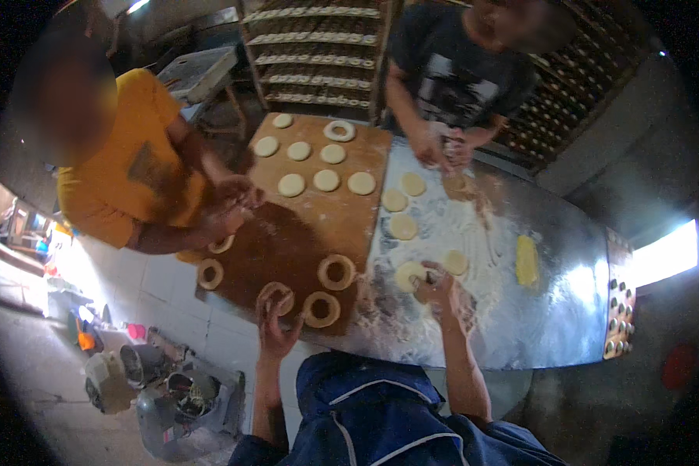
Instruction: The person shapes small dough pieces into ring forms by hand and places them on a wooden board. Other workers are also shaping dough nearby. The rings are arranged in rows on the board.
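Right hand: The right hand (436, 289) reached over the floured table, thumb and fingertips at the right edge of a dough disc (406, 277); whether they pinched it or only touched it could not be told.
Left hand: The left hand (276, 335) had its fingers spread over a dough ring (290, 301); contact could not be confirmed.
Disc hazard: In the inspector's judgement, a hold on one edge alone could have stretched or dented the soft disc, more so if it stuck where flour was thin.
Ring hazard: A nudge toward the body could have sent the ring over the board's near edge, and uneven finger pressure could have deformed it.
Disc position: It lay flat on the table, just left of the right fingertips.
Ring position: It lay on the wooden board (276, 225), at the left fingertips, close to the near edge.
Neighbouring rings: Two more rings (334, 310) lay just to its right.
Metal table (520, 334): Flour coated its middle; a yellow dough strip (527, 260) lay well right of the right hand.
Far side: Two co-workers stood before racks (314, 62) of loaded shelves.
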The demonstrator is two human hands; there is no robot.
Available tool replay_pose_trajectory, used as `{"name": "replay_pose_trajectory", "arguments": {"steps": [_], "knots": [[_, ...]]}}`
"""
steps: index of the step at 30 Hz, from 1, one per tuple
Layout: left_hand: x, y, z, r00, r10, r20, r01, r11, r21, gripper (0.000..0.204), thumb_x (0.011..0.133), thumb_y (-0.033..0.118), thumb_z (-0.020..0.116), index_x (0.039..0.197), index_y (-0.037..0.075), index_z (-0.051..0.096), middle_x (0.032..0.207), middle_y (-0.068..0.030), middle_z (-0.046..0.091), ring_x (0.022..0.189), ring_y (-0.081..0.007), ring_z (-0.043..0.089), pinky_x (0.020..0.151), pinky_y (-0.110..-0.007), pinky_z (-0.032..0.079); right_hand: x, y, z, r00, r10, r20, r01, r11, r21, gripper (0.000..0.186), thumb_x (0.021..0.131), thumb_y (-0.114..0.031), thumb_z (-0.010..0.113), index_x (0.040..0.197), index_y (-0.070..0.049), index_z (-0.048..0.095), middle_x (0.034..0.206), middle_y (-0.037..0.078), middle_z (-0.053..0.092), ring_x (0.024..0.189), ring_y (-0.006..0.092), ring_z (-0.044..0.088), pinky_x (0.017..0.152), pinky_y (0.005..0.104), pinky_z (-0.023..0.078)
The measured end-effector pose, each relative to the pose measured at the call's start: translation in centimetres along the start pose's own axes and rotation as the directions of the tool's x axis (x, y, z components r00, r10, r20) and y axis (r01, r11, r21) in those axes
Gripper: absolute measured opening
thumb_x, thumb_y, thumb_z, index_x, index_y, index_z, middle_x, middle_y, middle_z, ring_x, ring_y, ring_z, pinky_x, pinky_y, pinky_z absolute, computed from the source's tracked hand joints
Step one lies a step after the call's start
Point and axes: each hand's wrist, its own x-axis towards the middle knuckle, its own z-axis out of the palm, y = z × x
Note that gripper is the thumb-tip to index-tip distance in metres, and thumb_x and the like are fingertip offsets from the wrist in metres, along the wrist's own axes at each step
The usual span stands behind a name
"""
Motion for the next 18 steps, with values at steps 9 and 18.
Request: {"name": "replay_pose_trajectory", "arguments": {"steps": [9,18], "knots": [[-0.2,16.2,15.8,0.788,-0.174,0.591,0.571,0.567,-0.594,0.027,0.091,0.011,0.064,0.111,-0.006,0.059,0.103,-0.0116,0.066,0.092,-0.0159,0.063,0.082,-0.030,0.052,-6.9,-1.9,-5.4,0.998,-0.059,0.002,0.059,0.994,-0.091,0.034,0.079,-0.008,0.072,0.109,0.003,0.060,0.094,0.012,0.069,0.085,0.0165,0.067,0.074,0.0306,0.054],[-1.8,20.4,19.8,0.791,-0.083,0.606,0.559,0.502,-0.660,0.029,0.090,0.007,0.064,0.117,0.001,0.056,0.104,-0.0123,0.066,0.094,-0.0186,0.064,0.079,-0.032,0.054,-9.1,-2.9,-11.5,0.990,-0.094,0.105,0.106,0.988,-0.115,0.058,0.073,0.002,0.067,0.127,-0.005,0.046,0.093,0.012,0.066,0.086,0.0190,0.065,0.076,0.0320,0.053]]}}
